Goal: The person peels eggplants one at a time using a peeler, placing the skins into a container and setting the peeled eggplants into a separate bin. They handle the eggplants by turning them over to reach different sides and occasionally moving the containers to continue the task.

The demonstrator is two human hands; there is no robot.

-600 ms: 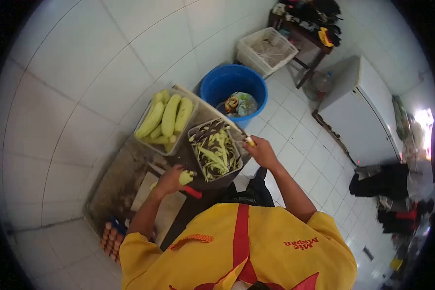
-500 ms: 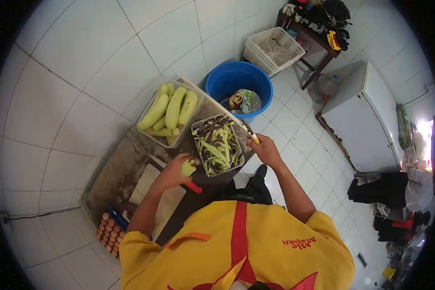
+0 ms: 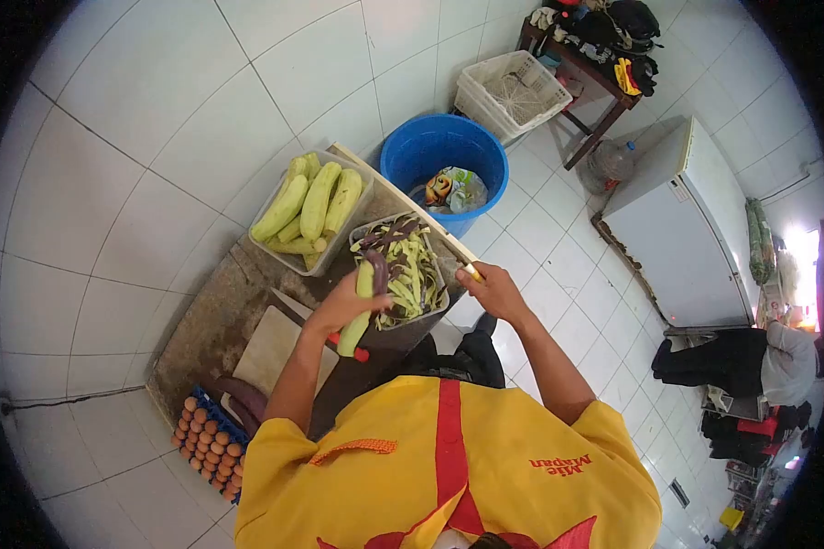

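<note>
My left hand (image 3: 341, 305) is wrapped round a partly peeled eggplant (image 3: 353, 337), pale green with a purple strip of skin along its upper end. My right hand (image 3: 496, 291) grips a small peeler (image 3: 472, 272) with a yellow and white handle, apart from the eggplant. Between the hands, a plastic tub (image 3: 447, 295) is heaped with green and purple peelings (image 3: 416, 274). Behind it stands a clear container (image 3: 364, 203) of peeled eggplants (image 3: 318, 203). Under my left forearm lies a red-handled knife (image 3: 288, 305) by a pale cutting board (image 3: 275, 346), partly hidden by the arm.
A purple eggplant (image 3: 245, 399) and a tray of eggs (image 3: 212, 444) lie on the left. Beyond the counter edge are a blue bin (image 3: 412, 151), a white crate (image 3: 485, 99) and a white freezer (image 3: 673, 238). Another person (image 3: 787, 366) is at the far right.
The eggplant in my left hand has turned from nearly end-on to lengthwise, showing its purple strip. That hand has moved towards the peelings tub; my right hand still holds the peeler.
</note>
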